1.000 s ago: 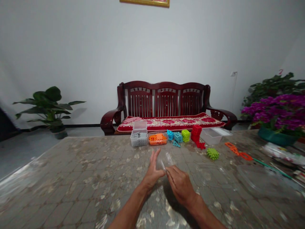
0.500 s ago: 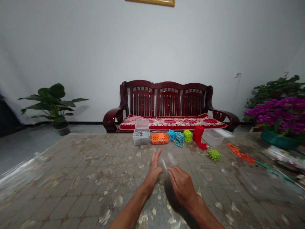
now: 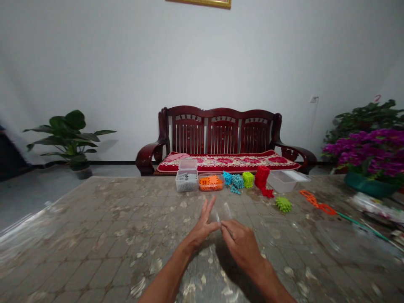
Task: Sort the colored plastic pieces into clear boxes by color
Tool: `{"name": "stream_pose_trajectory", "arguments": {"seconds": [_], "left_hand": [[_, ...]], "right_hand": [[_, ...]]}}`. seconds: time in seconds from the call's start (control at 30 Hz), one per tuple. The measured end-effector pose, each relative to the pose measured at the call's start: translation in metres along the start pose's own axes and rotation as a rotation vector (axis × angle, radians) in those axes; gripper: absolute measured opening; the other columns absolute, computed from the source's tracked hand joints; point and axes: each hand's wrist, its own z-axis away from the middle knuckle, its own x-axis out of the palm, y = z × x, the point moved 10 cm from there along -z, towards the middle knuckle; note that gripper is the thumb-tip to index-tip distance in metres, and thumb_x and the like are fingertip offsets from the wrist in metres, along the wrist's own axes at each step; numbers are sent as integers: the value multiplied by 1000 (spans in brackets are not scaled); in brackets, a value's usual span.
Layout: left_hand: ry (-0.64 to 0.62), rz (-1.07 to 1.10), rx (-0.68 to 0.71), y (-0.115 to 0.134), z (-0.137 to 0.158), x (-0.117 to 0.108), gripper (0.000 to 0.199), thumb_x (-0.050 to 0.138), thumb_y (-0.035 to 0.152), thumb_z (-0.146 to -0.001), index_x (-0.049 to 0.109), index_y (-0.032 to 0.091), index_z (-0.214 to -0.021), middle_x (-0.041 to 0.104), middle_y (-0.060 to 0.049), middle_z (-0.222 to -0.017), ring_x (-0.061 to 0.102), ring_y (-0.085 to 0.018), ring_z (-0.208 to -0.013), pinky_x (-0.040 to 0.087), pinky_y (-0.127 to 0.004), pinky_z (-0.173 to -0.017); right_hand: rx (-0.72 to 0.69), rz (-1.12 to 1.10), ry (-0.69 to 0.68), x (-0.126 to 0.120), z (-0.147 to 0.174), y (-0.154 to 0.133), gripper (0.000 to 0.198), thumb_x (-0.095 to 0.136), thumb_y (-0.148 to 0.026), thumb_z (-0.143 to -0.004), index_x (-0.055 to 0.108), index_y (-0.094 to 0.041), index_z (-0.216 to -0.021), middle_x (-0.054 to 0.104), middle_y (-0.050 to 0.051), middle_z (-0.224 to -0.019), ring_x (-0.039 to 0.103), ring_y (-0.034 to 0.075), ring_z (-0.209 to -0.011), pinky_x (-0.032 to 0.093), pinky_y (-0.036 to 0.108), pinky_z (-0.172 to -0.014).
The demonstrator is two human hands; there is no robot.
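Over the middle of the table, my right hand [image 3: 241,240] is closed, fingers pinched on the near edge of a clear plastic piece [image 3: 226,208]. That piece is see-through with glossy edges; whether it is a lid or a shallow box I cannot tell. Just to its left, my left hand [image 3: 202,227] is open, its fingers stretched forward and the thumb pointing across to the right fingertips. The left thumb tip is at or very near the plastic's edge. Beyond the hands stands a clear tub [image 3: 202,188] with orange toothed plastic pieces [image 3: 211,182].
Along the far edge are an open box of grey pieces [image 3: 187,185], blue [image 3: 237,182], lime [image 3: 248,179] and red block shapes [image 3: 261,176], and a clear box [image 3: 282,182]. Nearer right lie a green block [image 3: 283,205], orange links [image 3: 317,203] and a flower pot [image 3: 372,185].
My left thumb has moved right, toward the right fingertips and the plastic edge. My right hand keeps its pinch, almost in place.
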Motion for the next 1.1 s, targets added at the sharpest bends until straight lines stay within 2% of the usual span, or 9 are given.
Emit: {"name": "stream_pose_trajectory", "arguments": {"seconds": [0.07,0.17,0.33,0.53,0.63,0.77,0.83,0.97,1.1], "left_hand": [[-5,-3,-2,1,-1,2,100,70,44,-77,24,27,-164,-1,-7,-176,-1,-34,-162,16,-54,-128],[2,0,6,3,-2,6,95,71,40,-77,31,28,-162,2,-7,-176,2,-36,-161,16,-54,-128],[17,-38,1,4,-2,11,84,65,32,-82,34,32,-160,3,-3,-176,3,-33,-162,14,-54,-129],[33,-84,28,8,-3,20,83,62,26,-81,35,24,-159,-3,-9,-176,1,-33,-162,11,-53,-129],[57,-113,64,7,0,26,80,61,22,-79,40,25,-157,-1,-8,-176,3,-34,-162,11,-54,-129],[133,-146,120,4,8,31,93,60,10,-68,38,27,-156,0,-4,-176,3,-33,-162,10,-52,-130],[138,-131,126,2,9,32,96,60,9,-66,36,28,-157,-3,-4,-176,1,-32,-162,11,-51,-130],[108,-212,91,3,2,23,94,72,23,-72,36,25,-158,-1,-12,-175,6,-39,-161,13,-55,-129],[89,-386,135,14,-12,3,121,90,35,-57,30,26,-161,8,-16,-174,2,-43,-160,8,-62,-127]], "right_hand": [[14,18,-14,-1,0,-1,32,47,-20,-101,77,-24,-90,79,6,-90,73,18,-80,51,26,-74],[15,6,-9,-4,0,0,36,44,-20,-102,74,-24,-83,78,6,-89,71,18,-77,50,26,-71],[-72,14,-29,-5,0,1,32,44,-14,-99,72,-21,-85,75,6,-83,69,17,-75,46,26,-69],[-123,49,44,-9,7,4,34,42,-13,-99,70,-20,-82,72,6,-78,68,17,-73,45,26,-68],[-112,56,50,-9,9,5,35,42,-15,-101,71,-20,-83,73,6,-78,68,16,-72,46,26,-68],[-122,45,55,-11,9,2,35,42,-19,-102,71,-21,-82,72,5,-76,68,16,-68,45,26,-65],[-97,0,85,-16,8,5,35,42,-20,-103,72,-21,-86,74,5,-79,69,16,-71,47,26,-67],[-10,-103,79,-20,4,20,32,44,-23,-103,72,-22,-86,74,4,-79,70,17,-72,47,26,-67],[-47,-160,-56,-13,3,21,32,45,-21,-100,71,-22,-81,72,3,-77,68,16,-71,46,25,-67]]}}
